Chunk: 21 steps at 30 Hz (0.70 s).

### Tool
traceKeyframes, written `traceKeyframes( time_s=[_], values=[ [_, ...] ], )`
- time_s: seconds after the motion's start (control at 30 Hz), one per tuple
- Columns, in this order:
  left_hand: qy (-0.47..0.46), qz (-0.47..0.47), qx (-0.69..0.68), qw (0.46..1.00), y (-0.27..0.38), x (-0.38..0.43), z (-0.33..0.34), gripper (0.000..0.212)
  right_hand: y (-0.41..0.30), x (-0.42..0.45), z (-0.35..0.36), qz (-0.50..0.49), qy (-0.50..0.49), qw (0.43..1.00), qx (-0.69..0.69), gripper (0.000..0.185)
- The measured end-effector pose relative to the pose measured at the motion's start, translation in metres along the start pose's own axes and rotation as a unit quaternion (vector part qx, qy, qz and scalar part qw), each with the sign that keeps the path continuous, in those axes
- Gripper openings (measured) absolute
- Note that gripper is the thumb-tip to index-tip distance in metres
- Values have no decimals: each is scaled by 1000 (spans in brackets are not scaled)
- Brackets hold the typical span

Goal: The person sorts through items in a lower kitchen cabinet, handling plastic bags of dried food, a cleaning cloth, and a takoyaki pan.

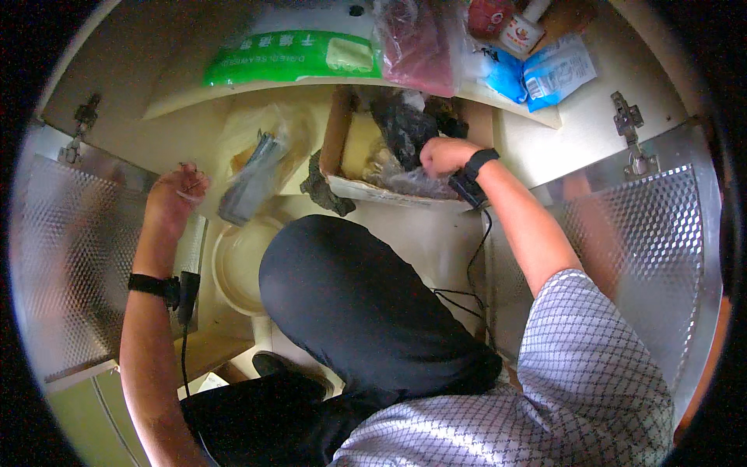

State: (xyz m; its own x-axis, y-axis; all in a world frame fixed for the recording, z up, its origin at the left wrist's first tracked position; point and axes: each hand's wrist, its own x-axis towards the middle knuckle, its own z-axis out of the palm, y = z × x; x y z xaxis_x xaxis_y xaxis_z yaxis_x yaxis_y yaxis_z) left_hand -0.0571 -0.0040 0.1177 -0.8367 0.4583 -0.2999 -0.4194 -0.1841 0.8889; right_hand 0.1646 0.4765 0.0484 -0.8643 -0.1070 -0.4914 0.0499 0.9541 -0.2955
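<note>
My right hand is curled over the front right part of an open cardboard box, against a black plastic bag and crumpled clear plastic. Whether its fingers grip either one is hidden. My left hand is raised at the left, near the open cabinet door, its fingers curled with something thin and pale at them, too blurred to name. Between my hands lies a clear plastic bag with dark contents. Dark crumpled material sits against the box's left corner.
Above, a shelf holds a green dried seaweed package, a bag with reddish contents, blue-white packets and a white-capped bottle. A round beige basin stands beside my knee. Metal-faced doors flank both sides; black cables hang near my wrists.
</note>
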Motion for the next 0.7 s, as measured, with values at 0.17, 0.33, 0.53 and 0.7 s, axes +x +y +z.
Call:
traceKeyframes(
  time_s=[0.17, 0.33, 0.53, 0.7],
  values=[
    [31, -23, 117, 992, 6, -13, 4, 18, 50, -9, -18, 24, 236, 968, 88, 13],
    [40, -31, 141, 989, 11, -36, 2, 20, -9, -41, -53, 157, 176, 910, 340, 43],
    [64, -42, 139, 987, 6, -44, 25, 22, 13, 15, -21, 79, 316, 945, 36, 108],
    [62, -45, 142, 987, 4, -48, 10, 17, -10, 35, 2, 167, 174, 970, 35, 77]
  ],
)
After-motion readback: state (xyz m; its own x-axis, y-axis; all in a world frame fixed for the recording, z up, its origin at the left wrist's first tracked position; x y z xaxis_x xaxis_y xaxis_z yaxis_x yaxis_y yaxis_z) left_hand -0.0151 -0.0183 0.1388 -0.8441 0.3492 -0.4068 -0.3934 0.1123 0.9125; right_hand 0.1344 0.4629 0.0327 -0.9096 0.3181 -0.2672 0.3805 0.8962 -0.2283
